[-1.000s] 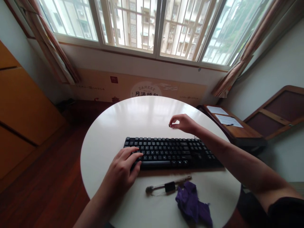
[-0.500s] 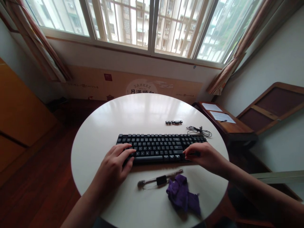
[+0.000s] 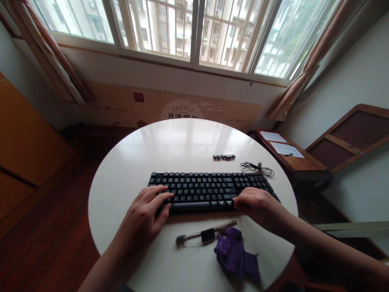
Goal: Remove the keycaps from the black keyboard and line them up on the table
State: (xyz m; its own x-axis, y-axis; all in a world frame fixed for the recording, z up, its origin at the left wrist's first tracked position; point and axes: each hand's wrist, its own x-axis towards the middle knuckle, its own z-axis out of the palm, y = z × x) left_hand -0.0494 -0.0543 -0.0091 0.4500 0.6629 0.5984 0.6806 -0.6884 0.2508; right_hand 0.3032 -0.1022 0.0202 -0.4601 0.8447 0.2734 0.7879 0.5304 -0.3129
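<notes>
A black keyboard (image 3: 194, 190) lies across the white table. My left hand (image 3: 148, 207) rests on its left end, fingers spread over the keys and thumb at the front edge. My right hand (image 3: 252, 199) is closed, fingertips pinched together low over the keys near the arrow-key area; whatever it holds is hidden. In front of the keyboard lie a thin brush (image 3: 181, 239) with a coiled-looking head and a small black-handled wire tool (image 3: 208, 235). A crumpled purple cloth (image 3: 234, 253) is beside them. Several loose black keycaps (image 3: 224, 157) sit in a row behind the keyboard.
The keyboard's coiled cable (image 3: 257, 168) lies behind its right end. The round white table (image 3: 121, 162) stands before a barred window. To the right, a wooden side table (image 3: 291, 158) bears papers and pens.
My right hand has turned over slightly, its knuckles now lower and the fingers nearer the keys. My left hand stays on the keyboard. The view has shifted a little.
</notes>
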